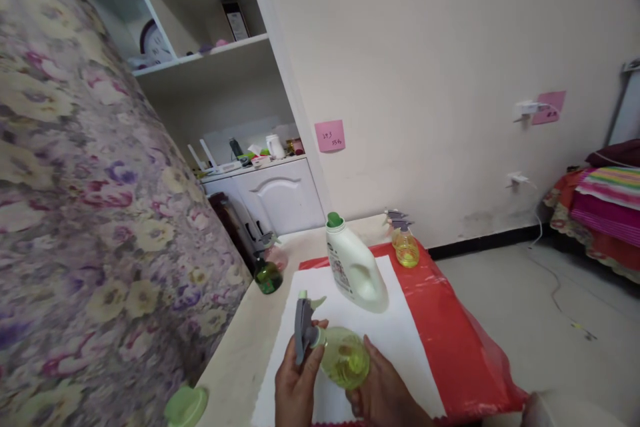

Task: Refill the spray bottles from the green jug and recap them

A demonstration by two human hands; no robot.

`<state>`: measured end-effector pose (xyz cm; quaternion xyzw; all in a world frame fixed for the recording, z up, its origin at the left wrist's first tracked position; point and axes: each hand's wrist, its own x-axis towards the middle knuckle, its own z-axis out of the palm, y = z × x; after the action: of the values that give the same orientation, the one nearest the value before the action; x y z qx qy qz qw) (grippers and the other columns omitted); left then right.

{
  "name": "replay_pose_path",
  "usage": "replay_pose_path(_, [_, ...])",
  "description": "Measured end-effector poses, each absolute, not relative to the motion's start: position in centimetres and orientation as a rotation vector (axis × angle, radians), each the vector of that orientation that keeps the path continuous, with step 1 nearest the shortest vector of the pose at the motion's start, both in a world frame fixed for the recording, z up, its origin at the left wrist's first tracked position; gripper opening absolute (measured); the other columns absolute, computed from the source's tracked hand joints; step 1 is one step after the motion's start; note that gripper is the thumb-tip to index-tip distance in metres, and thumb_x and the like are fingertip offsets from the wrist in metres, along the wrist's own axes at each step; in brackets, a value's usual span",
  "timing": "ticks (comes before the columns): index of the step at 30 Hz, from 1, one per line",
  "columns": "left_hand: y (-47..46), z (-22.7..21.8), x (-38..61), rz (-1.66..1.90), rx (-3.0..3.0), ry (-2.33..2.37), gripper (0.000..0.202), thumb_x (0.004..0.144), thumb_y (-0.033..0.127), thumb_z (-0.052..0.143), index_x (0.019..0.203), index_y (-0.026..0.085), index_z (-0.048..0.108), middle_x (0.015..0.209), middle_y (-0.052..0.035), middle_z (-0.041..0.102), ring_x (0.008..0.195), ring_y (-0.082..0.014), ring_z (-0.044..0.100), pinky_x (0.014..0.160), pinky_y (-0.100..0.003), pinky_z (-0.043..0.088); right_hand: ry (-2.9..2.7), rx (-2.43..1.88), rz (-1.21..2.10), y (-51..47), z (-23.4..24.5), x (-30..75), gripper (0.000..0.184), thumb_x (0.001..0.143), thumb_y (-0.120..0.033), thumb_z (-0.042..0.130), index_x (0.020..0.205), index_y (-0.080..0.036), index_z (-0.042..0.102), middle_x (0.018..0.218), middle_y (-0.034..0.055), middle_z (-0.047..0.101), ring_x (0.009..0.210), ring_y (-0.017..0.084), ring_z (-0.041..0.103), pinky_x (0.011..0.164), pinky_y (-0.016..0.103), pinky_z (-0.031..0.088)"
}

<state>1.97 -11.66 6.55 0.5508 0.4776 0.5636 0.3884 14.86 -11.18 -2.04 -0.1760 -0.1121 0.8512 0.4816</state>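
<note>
A clear spray bottle (pixel 345 357) with yellow-green liquid lies tilted on its side between my hands, above the white sheet (pixel 395 337). My left hand (pixel 299 373) is closed around its neck, by the grey trigger head (pixel 303 327). Around the base of the same bottle curls my right hand (pixel 383 383), its fingers partly hidden underneath. Just beyond stands a large pale-green detergent jug (pixel 356 267) with a handle and a green spout (pixel 334 219) at its mouth.
Yellow spray bottles (pixel 407 250) stand at the back right on red plastic (pixel 440 307). A dark green bottle (pixel 267 277) and a pinkish one (pixel 277 255) are at the left edge. A light green cap (pixel 186 405) sits front left. A floral curtain (pixel 100 213) hangs beside the table.
</note>
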Motion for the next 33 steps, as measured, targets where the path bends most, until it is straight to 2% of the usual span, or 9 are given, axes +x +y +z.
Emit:
replay_pose_path(3, [-11.7, 6.7, 2.1, 1.41, 1.414, 1.247, 0.043, 0.074, 0.045, 0.071, 0.11, 0.021, 0.068, 0.115, -0.0055, 0.072, 0.111, -0.0256, 0.063, 0.095, -0.032, 0.049, -0.327, -0.413, 2.056, -11.0, -2.4, 15.1, 0.058, 0.092, -0.06, 0.03, 0.101, -0.014, 0.064, 0.056, 0.0042, 0.067, 0.031, 0.011, 0.054, 0.029, 0.018, 0.041])
replay_pose_path(7, [-12.1, 7.4, 2.4, 1.339, 1.436, 1.25, 0.046, 0.072, 0.048, 0.072, 0.108, 0.019, 0.069, 0.115, -0.0077, 0.072, 0.107, -0.0281, 0.065, 0.087, -0.032, 0.053, -0.38, -0.514, 2.136, -10.9, -2.6, 15.7, 0.071, 0.091, -0.067, 0.02, 0.092, -0.013, 0.066, 0.056, 0.0066, 0.069, 0.023, 0.008, 0.043, 0.024, 0.018, 0.034])
replay_pose_path(10, [-12.1, 7.4, 2.5, 1.309, 1.45, 1.221, 0.047, 0.07, 0.048, 0.073, 0.106, 0.018, 0.07, 0.114, -0.0096, 0.072, 0.104, -0.0292, 0.066, 0.084, -0.033, 0.055, -0.389, -0.577, 2.216, -11.0, -2.7, 16.0, 0.078, 0.087, -0.074, 0.018, 0.084, -0.012, 0.066, 0.055, 0.0076, 0.07, 0.022, 0.006, 0.038, 0.024, 0.017, 0.031])
replay_pose_path(17, [-11.7, 5.9, 2.2, 1.254, 1.428, 1.127, 0.046, 0.073, 0.046, 0.071, 0.111, 0.019, 0.066, 0.12, -0.0127, 0.069, 0.113, -0.0305, 0.063, 0.098, -0.04, 0.049, -0.363, -0.674, 2.277, -11.4, -3.2, 15.8, 0.081, 0.08, -0.082, 0.021, 0.07, -0.014, 0.064, 0.047, 0.0066, 0.066, 0.024, 0.006, 0.04, 0.024, 0.014, 0.027])
replay_pose_path(20, [-11.6, 5.0, 2.0, 1.231, 1.43, 1.023, 0.059, 0.073, 0.044, 0.072, 0.125, 0.021, 0.058, 0.133, -0.0134, 0.061, 0.125, -0.0305, 0.054, 0.105, -0.043, 0.043, -0.369, -0.701, 2.323, -11.6, -3.3, 15.8, 0.082, 0.074, -0.086, 0.027, 0.068, -0.013, 0.063, 0.041, 0.0065, 0.063, 0.024, 0.007, 0.043, 0.023, 0.013, 0.024])
replay_pose_path(24, [-11.5, 3.9, 1.8, 1.162, 1.493, 0.907, 0.081, 0.069, 0.042, 0.077, 0.14, 0.021, 0.042, 0.146, -0.0136, 0.048, 0.136, -0.0309, 0.041, 0.114, -0.045, 0.031, -0.33, -0.671, 2.304, -11.7, -3.3, 16.0, 0.079, 0.075, -0.084, 0.034, 0.074, -0.011, 0.064, 0.041, 0.003, 0.061, 0.024, 0.007, 0.046, 0.023, 0.012, 0.023])
replay_pose_path(27, [-11.7, 3.6, 1.8, 1.062, 1.5, 0.872, 0.084, 0.071, 0.043, 0.076, 0.143, 0.021, 0.038, 0.149, -0.0141, 0.043, 0.138, -0.0307, 0.038, 0.114, -0.045, 0.03, -0.388, -0.676, 2.315, -11.8, -3.3, 16.3, 0.076, 0.076, -0.083, 0.033, 0.069, -0.013, 0.062, 0.041, 0.0041, 0.062, 0.023, 0.006, 0.044, 0.024, 0.011, 0.023])
replay_pose_path(29, [-12.0, 3.8, 2.0, 1.005, 1.489, 0.866, 0.083, 0.069, 0.043, 0.077, 0.14, 0.021, 0.042, 0.147, -0.0143, 0.046, 0.135, -0.0314, 0.042, 0.112, -0.044, 0.033, -0.456, -0.683, 2.325, -11.9, -3.3, 16.3, 0.077, 0.076, -0.084, 0.029, 0.065, -0.014, 0.06, 0.039, 0.0051, 0.062, 0.021, 0.005, 0.04, 0.024, 0.012, 0.022])
replay_pose_path(33, [-12.5, 4.8, 2.5, 1.012, 1.489, 0.907, 0.071, 0.065, 0.039, 0.08, 0.128, 0.019, 0.053, 0.132, -0.0124, 0.061, 0.122, -0.0313, 0.055, 0.106, -0.041, 0.041, -0.561, -0.702, 2.261, -11.9, -3.6, 16.1, 0.08, 0.076, -0.086, 0.023, 0.065, -0.015, 0.06, 0.044, 0.0081, 0.066, 0.022, 0.007, 0.041, 0.024, 0.014, 0.025])
